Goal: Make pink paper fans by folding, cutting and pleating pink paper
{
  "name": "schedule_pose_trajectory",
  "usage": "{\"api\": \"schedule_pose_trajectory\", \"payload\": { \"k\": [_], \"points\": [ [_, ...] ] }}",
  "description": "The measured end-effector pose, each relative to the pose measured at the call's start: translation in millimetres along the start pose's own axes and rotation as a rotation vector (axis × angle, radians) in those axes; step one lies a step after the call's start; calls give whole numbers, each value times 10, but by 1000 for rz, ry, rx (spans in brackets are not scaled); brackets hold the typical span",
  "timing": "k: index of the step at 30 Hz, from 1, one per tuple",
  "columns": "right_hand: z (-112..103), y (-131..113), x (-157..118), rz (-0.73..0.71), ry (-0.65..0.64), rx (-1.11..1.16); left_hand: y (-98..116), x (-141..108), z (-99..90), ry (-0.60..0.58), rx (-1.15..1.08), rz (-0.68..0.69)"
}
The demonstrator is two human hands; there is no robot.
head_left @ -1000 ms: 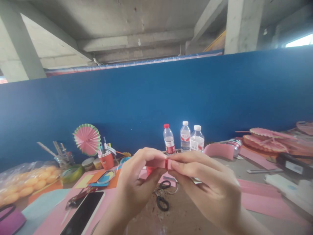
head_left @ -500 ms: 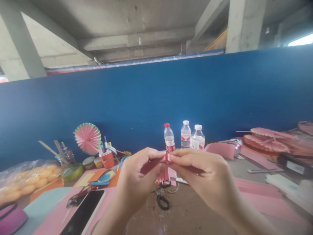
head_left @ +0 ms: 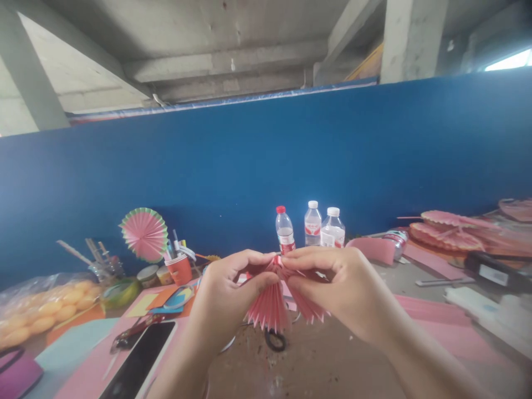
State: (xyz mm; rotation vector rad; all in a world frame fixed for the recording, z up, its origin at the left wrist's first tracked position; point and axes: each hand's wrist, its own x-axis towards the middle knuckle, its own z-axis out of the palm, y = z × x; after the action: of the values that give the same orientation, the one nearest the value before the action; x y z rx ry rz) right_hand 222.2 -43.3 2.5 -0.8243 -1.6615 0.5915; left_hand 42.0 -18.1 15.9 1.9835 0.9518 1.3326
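Both hands around the top of downward-fanned pleated pink paper.

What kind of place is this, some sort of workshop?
Probably a makeshift craft workspace in an unfinished building: bare concrete beams show above a blue partition, and a pleated paper fan and pink paper sit among the supplies.
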Motion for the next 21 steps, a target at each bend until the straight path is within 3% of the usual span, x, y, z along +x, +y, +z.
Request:
{"api": "schedule_pose_trajectory", "payload": {
  "k": [6, 21],
  "points": [
    [-5, 14, 30, 96, 28, 34, 23, -2, 4, -74, 18, 9],
    [31, 19, 55, 196, 15, 111, 71, 4, 17, -97, 101, -82]
  ]
}}
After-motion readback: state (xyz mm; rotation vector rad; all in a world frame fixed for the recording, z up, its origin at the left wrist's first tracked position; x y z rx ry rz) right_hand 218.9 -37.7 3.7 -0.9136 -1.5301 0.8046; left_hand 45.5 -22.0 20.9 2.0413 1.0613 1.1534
